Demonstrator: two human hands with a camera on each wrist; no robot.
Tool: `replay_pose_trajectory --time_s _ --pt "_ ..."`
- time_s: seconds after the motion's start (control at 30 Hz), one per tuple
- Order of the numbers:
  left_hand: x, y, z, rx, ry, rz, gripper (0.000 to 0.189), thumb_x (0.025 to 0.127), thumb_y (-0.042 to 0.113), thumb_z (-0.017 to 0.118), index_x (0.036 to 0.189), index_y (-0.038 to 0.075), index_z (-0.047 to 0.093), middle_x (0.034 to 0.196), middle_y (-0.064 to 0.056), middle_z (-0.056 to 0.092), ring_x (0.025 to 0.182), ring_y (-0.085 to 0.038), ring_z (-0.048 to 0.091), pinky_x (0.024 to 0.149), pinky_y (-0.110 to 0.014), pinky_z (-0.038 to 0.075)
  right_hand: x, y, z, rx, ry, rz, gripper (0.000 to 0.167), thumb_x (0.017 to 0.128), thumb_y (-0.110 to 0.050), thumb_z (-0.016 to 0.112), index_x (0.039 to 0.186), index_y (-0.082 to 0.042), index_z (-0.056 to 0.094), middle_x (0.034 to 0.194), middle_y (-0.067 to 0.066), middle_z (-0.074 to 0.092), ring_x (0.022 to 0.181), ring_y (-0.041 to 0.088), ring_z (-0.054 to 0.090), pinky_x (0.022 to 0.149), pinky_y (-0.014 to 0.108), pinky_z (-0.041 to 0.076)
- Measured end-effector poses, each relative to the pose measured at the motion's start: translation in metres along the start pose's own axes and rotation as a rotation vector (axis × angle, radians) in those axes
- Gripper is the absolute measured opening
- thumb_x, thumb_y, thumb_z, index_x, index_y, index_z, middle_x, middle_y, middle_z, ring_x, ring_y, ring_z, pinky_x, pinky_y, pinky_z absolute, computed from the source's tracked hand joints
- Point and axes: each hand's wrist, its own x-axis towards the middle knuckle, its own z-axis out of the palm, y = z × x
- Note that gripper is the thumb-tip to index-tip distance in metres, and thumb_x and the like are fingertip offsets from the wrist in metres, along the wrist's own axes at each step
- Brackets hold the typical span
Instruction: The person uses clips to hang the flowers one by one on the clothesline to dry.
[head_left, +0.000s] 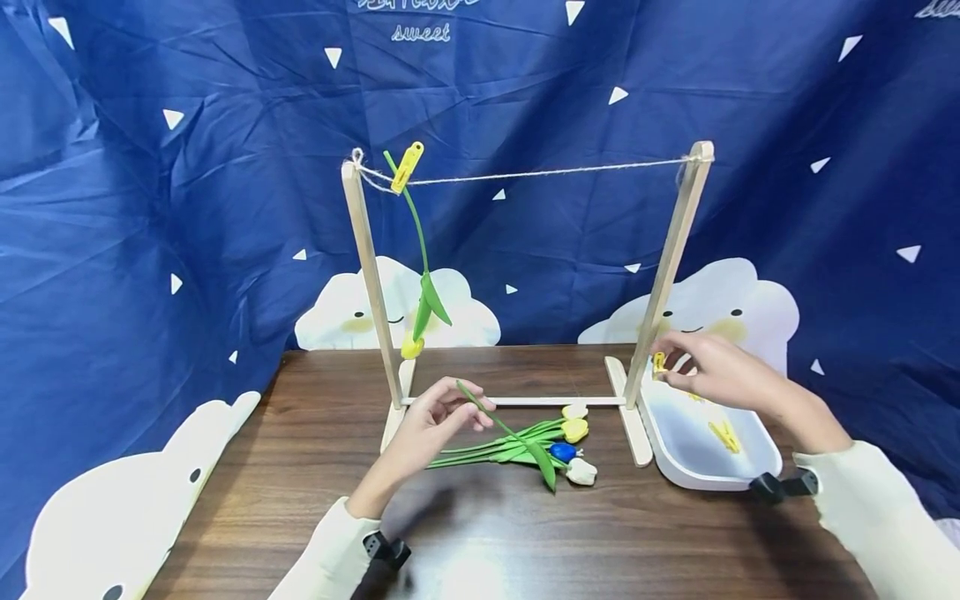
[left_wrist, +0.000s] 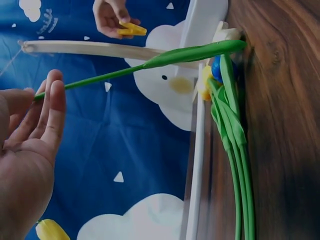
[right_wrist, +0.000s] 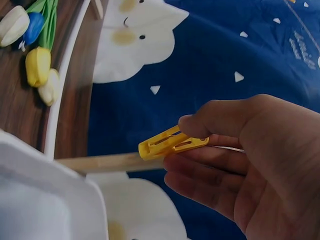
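My left hand [head_left: 450, 414] pinches the green stem of an artificial tulip [left_wrist: 105, 77], whose leaf slants down over other tulips [head_left: 517, 443] on the table. I cannot tell which blossom belongs to the held stem. Those lying there have white, yellow and blue heads. Between thumb and fingers of my right hand [head_left: 708, 367] is a yellow clothespin [right_wrist: 172, 142], above the back of a white tray [head_left: 701, 481]. A yellow tulip [head_left: 423, 242] hangs head down from the string [head_left: 540, 174], clipped by another yellow clothespin [head_left: 407, 168] near the left post.
Two wooden posts [head_left: 671, 267] on flat feet hold the string, with a white bar [head_left: 555, 402] joining them low down. More yellow clothespins [head_left: 724, 437] lie in the tray. Behind the brown table [head_left: 315, 500] hangs a blue cloth [head_left: 525, 100] with clouds.
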Motion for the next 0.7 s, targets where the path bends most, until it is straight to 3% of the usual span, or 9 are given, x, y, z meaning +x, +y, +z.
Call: replay_pose_trajectory --time_s 0.17,0.5,0.7 --pt "0.005 0.002 0.004 0.021 0.019 -0.008 0.019 0.108 -0.001 0.057 0.124 -0.009 0.062 0.115 -0.039 0.069 0.096 -0.013 0.077 0.086 -0.043 0.065 0.002 -0.012 0.000 0.010 0.023 -0.043 0.029 0.088 -0.003 0.081 0.114 -0.008 0.072 0.098 -0.007 0.077 0.086 0.005 0.071 0.071 0.028 0.059" --pt "0.020 0.004 0.014 -0.004 0.021 0.031 0.015 0.110 0.002 0.053 0.124 -0.003 0.057 0.112 -0.036 0.071 0.093 -0.021 0.079 0.086 -0.046 0.066 0.011 -0.041 -0.003 -0.046 0.027 -0.056 0.028 0.091 -0.012 0.080 0.117 -0.014 0.071 0.101 -0.007 0.076 0.089 0.013 0.073 0.074 0.030 0.058" --pt "0.029 0.010 0.021 0.011 0.030 0.077 0.018 0.109 0.001 0.056 0.126 -0.001 0.058 0.108 -0.034 0.073 0.087 -0.016 0.079 0.076 -0.032 0.065 0.017 -0.059 -0.003 -0.033 0.030 -0.071 0.028 0.093 -0.010 0.078 0.120 -0.014 0.072 0.102 -0.006 0.077 0.090 0.012 0.073 0.073 0.030 0.058"
